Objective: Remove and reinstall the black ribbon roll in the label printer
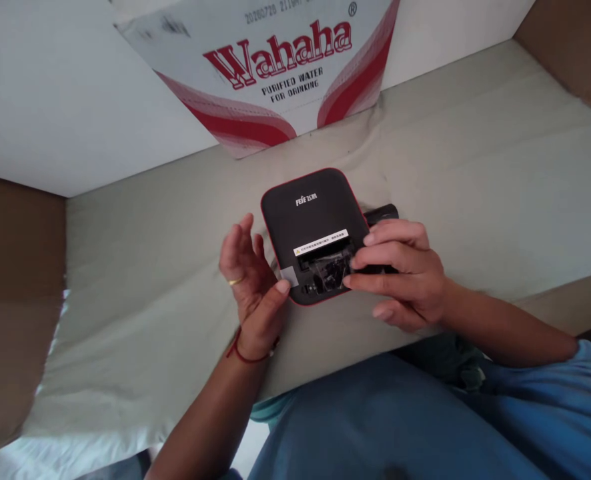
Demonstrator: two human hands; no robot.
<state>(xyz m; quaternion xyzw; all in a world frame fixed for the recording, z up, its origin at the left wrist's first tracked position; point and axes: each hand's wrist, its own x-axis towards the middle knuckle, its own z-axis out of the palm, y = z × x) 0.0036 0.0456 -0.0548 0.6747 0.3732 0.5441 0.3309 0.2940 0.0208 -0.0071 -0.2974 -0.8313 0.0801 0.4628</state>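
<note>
A black box with a red rim [315, 227] rests on a pale cloth [140, 267], tilted toward me. It has a white logo, a white and yellow label strip and an open slot with dark parts inside. My left hand [253, 280] steadies its left edge, thumb pressed against the rim beside a small white tab [288, 275], fingers raised and apart. My right hand [400, 273] grips the box's right side, its fingertips pinched at a small dark clear-wrapped part [331, 272] in the slot. A black piece [381, 213] pokes out behind that hand.
A white carton [275, 73] printed "Wahaha purified water for drinking" leans against the white wall behind the box. Brown surfaces flank the cloth at the left [15, 293] and upper right [575, 47]. My blue-clad lap [400, 427] fills the lower frame.
</note>
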